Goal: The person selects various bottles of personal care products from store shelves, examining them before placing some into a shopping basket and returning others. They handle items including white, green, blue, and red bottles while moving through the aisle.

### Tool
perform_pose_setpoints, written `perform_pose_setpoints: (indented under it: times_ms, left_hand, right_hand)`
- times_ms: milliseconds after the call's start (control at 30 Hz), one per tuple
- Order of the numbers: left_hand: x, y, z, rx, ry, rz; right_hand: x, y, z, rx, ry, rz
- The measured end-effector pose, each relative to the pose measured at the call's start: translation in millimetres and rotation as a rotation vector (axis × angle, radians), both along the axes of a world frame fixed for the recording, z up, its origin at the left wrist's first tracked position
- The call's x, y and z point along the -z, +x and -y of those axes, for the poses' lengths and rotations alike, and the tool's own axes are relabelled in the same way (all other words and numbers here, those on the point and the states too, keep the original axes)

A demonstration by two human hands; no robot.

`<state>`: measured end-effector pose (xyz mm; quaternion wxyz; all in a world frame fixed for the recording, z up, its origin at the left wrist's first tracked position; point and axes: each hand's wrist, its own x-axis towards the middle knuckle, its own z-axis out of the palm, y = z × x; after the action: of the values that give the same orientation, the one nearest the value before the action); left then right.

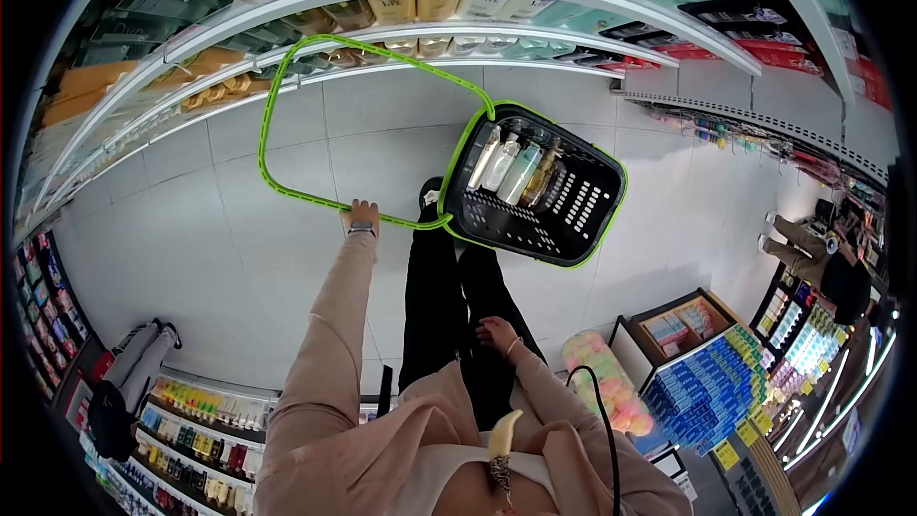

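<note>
My left hand (361,214), with a watch at the wrist, is closed around the near side of a bright green handle (268,124). That long loop belongs to a black shopping basket (521,229) with a green rim, on the floor just ahead of my feet. Inside the basket several bottles lie side by side: a clear one (500,166), a pale green one (521,172) and an amber one (543,178) among them. My right hand (498,333) hangs by my thigh, fingers loosely apart, with nothing visible in it.
Shelves of bottles (420,8) curve along the front. Right of me stand a stack of blue packages (702,387) and a pastel fluffy item (607,377). One person (841,263) is at the far right, another (124,387) at the left by a display (205,430).
</note>
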<state>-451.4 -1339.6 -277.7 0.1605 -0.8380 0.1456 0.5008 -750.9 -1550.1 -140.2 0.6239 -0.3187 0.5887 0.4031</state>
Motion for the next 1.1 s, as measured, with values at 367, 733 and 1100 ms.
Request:
perform_pose_setpoints:
  times_ms: [367, 733, 1100]
  left_hand:
    - [-60, 71, -114, 0.365, 0.205, 0.4]
    - [-216, -61, -48, 0.398, -0.035, 0.404]
    - [-206, -206, 5, 0.043, -0.62, 0.322]
  right_hand:
    - [-10, 28, -29, -0.086, -0.118, 0.22]
    - [-31, 36, -108, -0.264, -0.395, 0.886]
    - [-101, 101, -143, -0.134, -0.503, 1.116]
